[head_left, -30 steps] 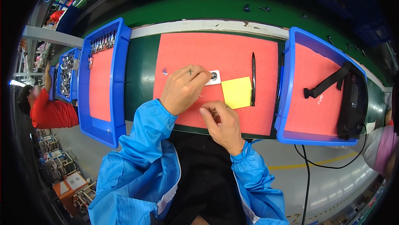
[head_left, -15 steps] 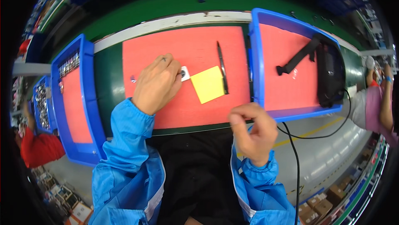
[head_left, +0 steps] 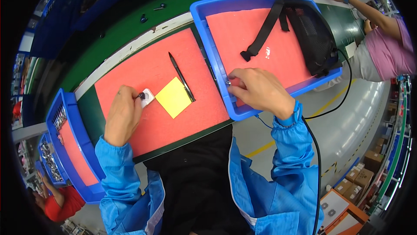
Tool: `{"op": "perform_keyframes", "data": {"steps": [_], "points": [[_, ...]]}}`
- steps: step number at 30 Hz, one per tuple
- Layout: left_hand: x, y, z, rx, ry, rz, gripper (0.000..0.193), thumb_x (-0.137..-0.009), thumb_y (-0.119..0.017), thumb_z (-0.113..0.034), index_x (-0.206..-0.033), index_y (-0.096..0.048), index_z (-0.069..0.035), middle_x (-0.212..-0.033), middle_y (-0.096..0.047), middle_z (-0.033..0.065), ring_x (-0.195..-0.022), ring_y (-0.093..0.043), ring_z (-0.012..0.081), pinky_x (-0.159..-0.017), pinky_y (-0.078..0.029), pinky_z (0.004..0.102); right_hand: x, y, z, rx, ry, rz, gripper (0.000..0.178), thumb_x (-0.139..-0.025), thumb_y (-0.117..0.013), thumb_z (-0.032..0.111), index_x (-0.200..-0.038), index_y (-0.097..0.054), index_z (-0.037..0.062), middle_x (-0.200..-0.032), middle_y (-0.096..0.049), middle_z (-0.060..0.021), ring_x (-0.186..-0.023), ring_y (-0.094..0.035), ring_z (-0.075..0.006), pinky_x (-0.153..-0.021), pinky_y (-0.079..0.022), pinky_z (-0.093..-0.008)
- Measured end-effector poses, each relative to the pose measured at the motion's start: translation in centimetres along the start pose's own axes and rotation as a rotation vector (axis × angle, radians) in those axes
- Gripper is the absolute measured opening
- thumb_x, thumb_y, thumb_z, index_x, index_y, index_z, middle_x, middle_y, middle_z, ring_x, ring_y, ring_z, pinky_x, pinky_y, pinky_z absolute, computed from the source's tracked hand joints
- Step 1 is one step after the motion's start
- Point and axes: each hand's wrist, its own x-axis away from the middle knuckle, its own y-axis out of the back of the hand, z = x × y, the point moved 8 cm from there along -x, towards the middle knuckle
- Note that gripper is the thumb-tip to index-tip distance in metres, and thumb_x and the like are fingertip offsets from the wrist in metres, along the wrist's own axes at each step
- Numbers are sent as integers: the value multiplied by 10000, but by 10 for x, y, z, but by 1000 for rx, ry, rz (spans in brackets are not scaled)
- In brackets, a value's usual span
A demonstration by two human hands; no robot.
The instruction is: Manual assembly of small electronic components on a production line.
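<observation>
My left hand [head_left: 123, 115] is over the left part of a pink mat [head_left: 191, 57], its fingertips pinched on a small dark piece [head_left: 141, 95]. That piece is at a small white square block [head_left: 148, 98]; whether it rests on the block I cannot tell. Beside the block lie a yellow sticky-note pad [head_left: 173, 98] and a black pen [head_left: 180, 74]. My right hand [head_left: 263, 91] reaches over the near left side of a blue tray [head_left: 223, 76]. Its thumb and index finger close on a small shiny piece [head_left: 229, 83], too small to name.
A black mesh pouch with a strap [head_left: 310, 37] lies in the right tray, and a black cable [head_left: 319, 183] hangs near my right arm. Another blue tray [head_left: 93, 165] with small metallic parts stands left. Small dark pieces lie on the green belt [head_left: 126, 31] beyond. People work at both sides.
The view has turned to the right. My right hand has moved from the mat's front right corner to the right tray. My left hand stays by the white block, with the dark piece now visible.
</observation>
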Motion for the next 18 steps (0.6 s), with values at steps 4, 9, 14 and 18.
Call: {"op": "perform_keyframes", "data": {"steps": [4, 9, 14, 18], "points": [[13, -4, 19, 584, 295, 56, 105, -987, -608, -58, -1031, -539, 8, -904, -645, 140, -783, -646, 225, -699, -524, 313, -7, -12, -2, 27, 72, 53, 203, -870, -687, 119, -1028, -704, -7, -846, -727, -192, -791, -700, -378, -712, -540, -450], [32, -9, 21, 1084, 425, 160, 83, -1008, -612, -68, -1051, -570, -12, -936, -659, 68, -793, -622, 91, -690, -515, 241, -8, -4, 0, -57, -6, 54, 110, -873, -671, 67, -941, -662, -20, -793, -719, -181, -738, -714, -323, -646, -536, -407], [32, 0, 8, 1325, 383, 1, 107, -970, -661, -74, -1031, -586, -26, -945, -657, 91, -790, -625, 118, -706, -516, 254, 41, 28, 29, -626, -88, -190, 82, -966, -628, 59, -949, -590, -12, -784, -720, -145, -705, -711, -173, -571, -512, -267], [26, 4, -24, 1582, 242, -155, 156, -943, -688, -102, -1034, -581, -34, -989, -642, 115, -773, -610, 134, -701, -502, 272, 54, -23, 93, -1245, -24, -282, 87, -980, -629, 37, -1042, -587, -7, -835, -718, -130, -698, -689, -152, -584, -522, -246]]}}
